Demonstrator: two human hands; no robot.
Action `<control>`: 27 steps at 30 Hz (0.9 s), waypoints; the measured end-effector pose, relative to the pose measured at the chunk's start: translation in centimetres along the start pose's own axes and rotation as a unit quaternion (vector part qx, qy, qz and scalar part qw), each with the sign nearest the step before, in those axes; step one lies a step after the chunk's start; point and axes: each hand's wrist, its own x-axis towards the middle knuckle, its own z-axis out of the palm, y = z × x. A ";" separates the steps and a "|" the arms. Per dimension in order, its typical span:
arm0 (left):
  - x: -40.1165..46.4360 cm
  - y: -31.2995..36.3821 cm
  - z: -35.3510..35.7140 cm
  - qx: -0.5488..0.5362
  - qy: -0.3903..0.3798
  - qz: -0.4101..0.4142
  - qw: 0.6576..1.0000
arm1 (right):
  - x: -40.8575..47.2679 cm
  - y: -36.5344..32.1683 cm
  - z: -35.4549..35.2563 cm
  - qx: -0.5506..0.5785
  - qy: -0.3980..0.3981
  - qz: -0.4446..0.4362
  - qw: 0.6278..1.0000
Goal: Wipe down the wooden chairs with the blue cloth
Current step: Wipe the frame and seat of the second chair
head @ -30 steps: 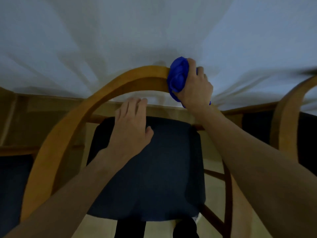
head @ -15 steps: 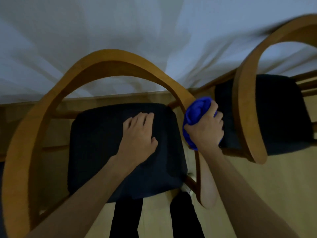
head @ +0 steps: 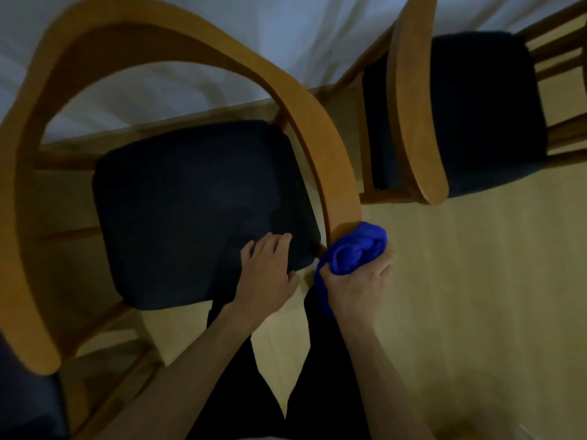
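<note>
blue cloth at the end of the chair's right arm

the right hand (head: 357,282) has its fingers curled round a bunched bright blue cloth (head: 352,250), grasping it from below so that the wad bulges out above the knuckles. the top of the cloth presses against the lower end of the curved, honey-coloured wooden armrest (head: 320,138) of the near wooden chair (head: 28,192), just where that rail stops beside the front right corner of the seat. a fold of the cloth hangs down past the wrist.

the left hand (head: 266,274) lies flat, palm down, fingers straight and slightly spread, resting on the front right part of the chair's dark navy padded seat cushion (head: 190,211); it holds nothing. the two hands are near each other, with the seat corner and a strip of floor between them.

a second wooden chair with a dark cushion (head: 476,106) stands just beside the first, on the right, its own curved rail ending apart from the cloth. both chairs face a table draped in a white tablecloth (head: 222,33) that fills the top of the view. the floor is pale wooden flooring (head: 476,296). the person's dark trouser legs (head: 327,360) show below the hands.
</note>
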 end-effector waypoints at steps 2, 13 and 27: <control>-0.5 0.3 1.0 -0.013 0.006 -0.015 1.000 | -0.7 0.3 0.1 0.057 0.014 0.037 0.998; -1.6 1.4 3.0 -0.027 0.053 -0.071 0.996 | -0.1 0.4 -0.6 0.050 -0.035 0.088 0.994; -2.5 -1.1 1.9 0.008 0.065 -0.060 0.996 | 2.0 1.0 -4.9 -0.332 -0.131 -0.186 0.915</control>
